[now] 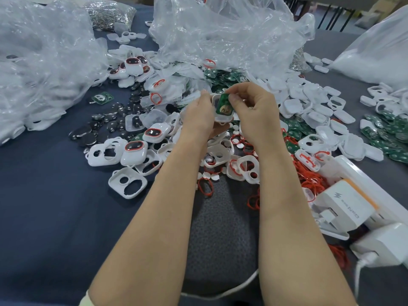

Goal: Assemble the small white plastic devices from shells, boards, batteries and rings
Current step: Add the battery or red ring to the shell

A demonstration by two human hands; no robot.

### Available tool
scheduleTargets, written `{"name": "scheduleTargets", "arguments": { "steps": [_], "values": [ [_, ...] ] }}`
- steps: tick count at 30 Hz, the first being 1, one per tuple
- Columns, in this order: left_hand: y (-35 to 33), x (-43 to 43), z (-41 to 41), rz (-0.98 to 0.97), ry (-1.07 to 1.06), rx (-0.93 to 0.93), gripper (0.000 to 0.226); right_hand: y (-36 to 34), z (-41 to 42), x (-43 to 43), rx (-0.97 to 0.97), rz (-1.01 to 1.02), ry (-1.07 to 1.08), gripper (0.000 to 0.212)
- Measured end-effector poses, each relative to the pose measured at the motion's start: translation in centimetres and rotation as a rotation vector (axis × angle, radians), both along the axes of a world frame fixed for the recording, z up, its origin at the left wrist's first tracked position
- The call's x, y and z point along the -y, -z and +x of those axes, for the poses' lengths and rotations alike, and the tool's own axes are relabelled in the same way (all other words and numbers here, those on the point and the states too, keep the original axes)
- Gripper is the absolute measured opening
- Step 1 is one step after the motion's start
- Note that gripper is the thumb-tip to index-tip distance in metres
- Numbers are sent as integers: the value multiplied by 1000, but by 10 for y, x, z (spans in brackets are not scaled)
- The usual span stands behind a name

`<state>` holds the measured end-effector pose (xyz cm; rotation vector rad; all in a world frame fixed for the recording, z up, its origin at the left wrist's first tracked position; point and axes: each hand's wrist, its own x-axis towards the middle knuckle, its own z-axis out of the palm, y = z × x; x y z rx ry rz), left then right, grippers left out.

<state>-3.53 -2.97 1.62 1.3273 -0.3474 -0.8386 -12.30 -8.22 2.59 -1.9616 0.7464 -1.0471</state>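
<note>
My left hand (pixel 198 113) holds a small white shell (pixel 223 117) above the middle of the table. My right hand (pixel 254 107) pinches a green board (pixel 224 106) with a round metal contact, tilted into that shell. Around the hands lie loose white shells (pixel 128 183), assembled devices with red-ringed windows (pixel 134 149), coin batteries (pixel 110 125), more green boards (pixel 384 127) and red rings (pixel 205 186).
Crumpled clear plastic bags (pixel 220 36) rise behind the hands and at the left (pixel 39 62). White chargers and a power strip (pixel 344 206) sit at the right front. A white bag (pixel 379 49) stands at the far right. A single board (pixel 102 97) lies on the blue cloth.
</note>
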Motion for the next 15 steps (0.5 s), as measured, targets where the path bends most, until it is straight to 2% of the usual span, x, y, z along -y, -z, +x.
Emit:
{"name": "scheduleTargets", "arguments": {
  "steps": [15],
  "values": [
    [-3,-2,-3,10,47,14,48,4,1,2,-50,-9,6,22]
  ]
}}
